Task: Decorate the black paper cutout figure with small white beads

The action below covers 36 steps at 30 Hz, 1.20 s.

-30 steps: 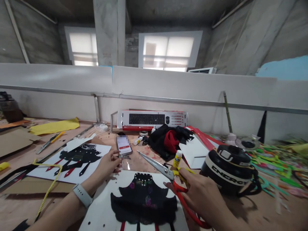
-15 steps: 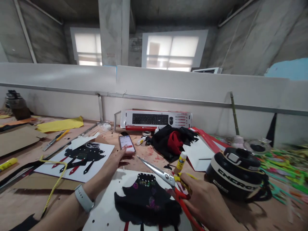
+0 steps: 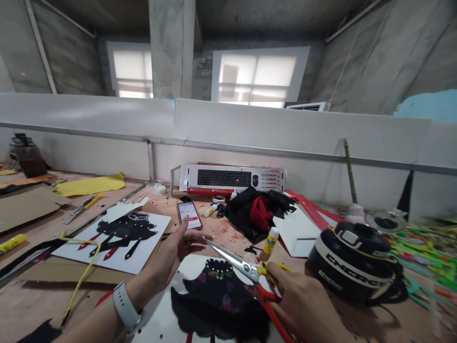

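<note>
Here, scissors (image 3: 249, 270) near black "ENERGY" jug (image 3: 348, 267)

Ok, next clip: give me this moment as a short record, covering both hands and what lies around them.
Left hand: fingers bent near the scissors' tip; whether it holds anything is unclear
Right hand: holds scissors by red and yellow handles
In front: black cutout with beads, lying on a white sheet
Beyond the hands: phone, glue stick
Left side: second black cutout, yellow rope
Right side: black jug marked ENERGY
Back: keyboard box by a white partition
</note>
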Each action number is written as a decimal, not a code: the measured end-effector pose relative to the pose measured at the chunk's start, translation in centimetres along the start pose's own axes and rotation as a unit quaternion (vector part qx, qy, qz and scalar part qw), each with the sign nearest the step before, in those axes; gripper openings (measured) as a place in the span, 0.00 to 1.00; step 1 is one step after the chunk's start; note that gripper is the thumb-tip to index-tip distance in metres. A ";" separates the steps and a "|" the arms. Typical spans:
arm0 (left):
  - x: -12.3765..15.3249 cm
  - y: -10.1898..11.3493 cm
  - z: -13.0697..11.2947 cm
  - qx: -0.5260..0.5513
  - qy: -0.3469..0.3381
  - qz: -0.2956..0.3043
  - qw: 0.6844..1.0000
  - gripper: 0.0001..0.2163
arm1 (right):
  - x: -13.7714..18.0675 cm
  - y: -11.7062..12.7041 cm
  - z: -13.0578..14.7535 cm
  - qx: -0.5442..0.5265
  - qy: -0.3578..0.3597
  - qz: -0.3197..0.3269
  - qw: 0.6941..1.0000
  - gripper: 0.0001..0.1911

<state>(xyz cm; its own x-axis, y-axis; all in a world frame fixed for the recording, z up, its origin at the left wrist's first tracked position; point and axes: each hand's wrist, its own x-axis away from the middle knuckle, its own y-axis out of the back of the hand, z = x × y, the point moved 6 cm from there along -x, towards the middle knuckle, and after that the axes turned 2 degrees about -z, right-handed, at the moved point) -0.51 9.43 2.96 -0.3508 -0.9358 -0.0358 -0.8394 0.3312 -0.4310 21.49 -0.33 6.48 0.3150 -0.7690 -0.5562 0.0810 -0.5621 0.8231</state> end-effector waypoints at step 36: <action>0.3 -0.5 0.2 0.020 0.007 -0.008 1.000 0.26 | 1.6 -4.3 -0.8 -0.285 -0.194 0.340 0.875 0.18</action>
<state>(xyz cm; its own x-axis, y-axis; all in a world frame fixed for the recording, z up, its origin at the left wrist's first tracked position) -0.11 8.93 2.96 -0.3443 -0.9387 -0.0161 -0.8271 0.3113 -0.4679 22.44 1.06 2.15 0.1372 -0.9742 0.1791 0.4929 0.2240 0.8408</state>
